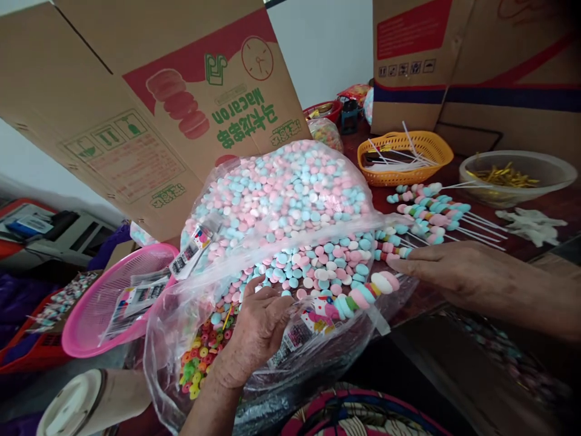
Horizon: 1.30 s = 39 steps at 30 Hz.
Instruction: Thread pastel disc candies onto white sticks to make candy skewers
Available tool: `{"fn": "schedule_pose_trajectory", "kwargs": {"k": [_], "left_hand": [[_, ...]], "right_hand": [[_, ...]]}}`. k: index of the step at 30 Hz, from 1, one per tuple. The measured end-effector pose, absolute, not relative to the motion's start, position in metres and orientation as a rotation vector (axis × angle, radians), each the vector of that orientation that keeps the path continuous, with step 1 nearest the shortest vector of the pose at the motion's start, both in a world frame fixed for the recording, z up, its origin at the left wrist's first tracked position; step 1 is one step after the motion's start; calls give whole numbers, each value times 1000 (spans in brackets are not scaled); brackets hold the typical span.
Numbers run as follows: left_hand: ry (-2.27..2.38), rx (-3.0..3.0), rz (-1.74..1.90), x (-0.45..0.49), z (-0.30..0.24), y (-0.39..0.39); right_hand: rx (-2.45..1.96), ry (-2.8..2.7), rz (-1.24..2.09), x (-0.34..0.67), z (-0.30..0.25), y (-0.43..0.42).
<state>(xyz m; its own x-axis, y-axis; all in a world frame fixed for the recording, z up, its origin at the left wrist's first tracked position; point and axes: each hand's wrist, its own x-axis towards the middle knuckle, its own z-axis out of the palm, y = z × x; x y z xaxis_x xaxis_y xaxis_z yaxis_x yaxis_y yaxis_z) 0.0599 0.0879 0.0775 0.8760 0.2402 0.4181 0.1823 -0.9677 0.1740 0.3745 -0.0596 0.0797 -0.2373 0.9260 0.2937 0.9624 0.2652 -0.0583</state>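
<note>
My left hand point(261, 324) is curled over the near side of the big clear bag, thumb and fingers at the end of a printed plastic wrapper point(295, 339). A marshmallow skewer point(361, 295) in pink, white, blue and green lies by that wrapper, its pale end pointing right; how far the wrapper covers it is hard to see. My right hand point(436, 272) stretches in from the right with its fingers extended, the tips beside a pile of finished marshmallow skewers point(426, 215). Whether they touch the nearest skewer is unclear.
Pink, blue and white marshmallows point(290, 188) fill the clear bag, with coloured ring candies point(202, 357) at its front left. Around it stand a pink basket point(82, 327), a lidded cup point(72, 406), an orange basket point(403, 175) of sticks, a bowl point(476, 192) of gold ties and cardboard boxes point(104, 66).
</note>
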Motion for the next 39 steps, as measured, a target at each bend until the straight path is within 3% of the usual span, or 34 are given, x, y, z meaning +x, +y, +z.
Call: {"fn": "schedule_pose_trajectory", "kwargs": {"k": [7, 14, 21, 39], "left_hand": [[325, 2836, 770, 57, 69, 88], [326, 2772, 770, 61, 66, 82], [306, 2813, 733, 57, 80, 79], [187, 2875, 636, 70, 80, 79]], "right_hand": [[-1649, -2004, -323, 372, 64, -63], [-1535, -1524, 171, 343, 68, -52], [-1567, -1908, -294, 368, 55, -51], [-1711, -2090, -510, 379, 58, -76]]}}
